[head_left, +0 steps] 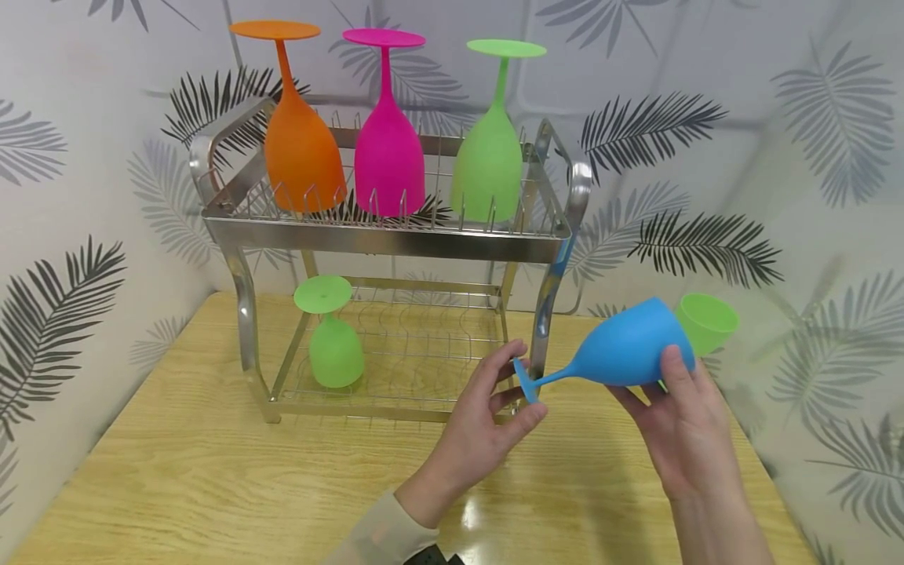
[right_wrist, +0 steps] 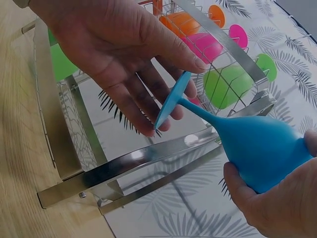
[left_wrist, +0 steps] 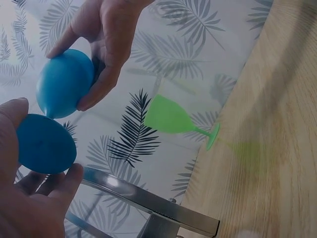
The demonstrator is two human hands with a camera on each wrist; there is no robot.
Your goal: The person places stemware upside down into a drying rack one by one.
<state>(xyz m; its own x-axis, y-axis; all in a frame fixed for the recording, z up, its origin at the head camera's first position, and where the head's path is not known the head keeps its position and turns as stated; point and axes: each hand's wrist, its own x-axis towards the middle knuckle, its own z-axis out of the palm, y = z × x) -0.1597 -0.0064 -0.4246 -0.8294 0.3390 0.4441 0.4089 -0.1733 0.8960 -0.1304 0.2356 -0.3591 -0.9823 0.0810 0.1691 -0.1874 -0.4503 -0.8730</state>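
Observation:
A blue plastic wine glass (head_left: 621, 345) is tilted, its stem and round base pointing left. My right hand (head_left: 688, 431) grips its bowl near the rim, thumb on one side and fingers underneath; the right wrist view shows the same grip on the blue bowl (right_wrist: 262, 148). My left hand (head_left: 476, 428) is at the base (head_left: 526, 380), thumb and fingers spread loosely about its edge. Facing the left wrist camera, the base disc (left_wrist: 47, 144) sits between that thumb and the fingertips. Both hands are in front of the rack's right leg.
A two-tier metal dish rack (head_left: 388, 235) stands on the wooden table (head_left: 176, 463). Orange (head_left: 304, 157), pink (head_left: 388, 165) and green (head_left: 489, 169) glasses stand upside down on top. A smaller green glass (head_left: 336, 349) is inverted below. Another green glass (left_wrist: 171, 116) stands upright at right, by the wall.

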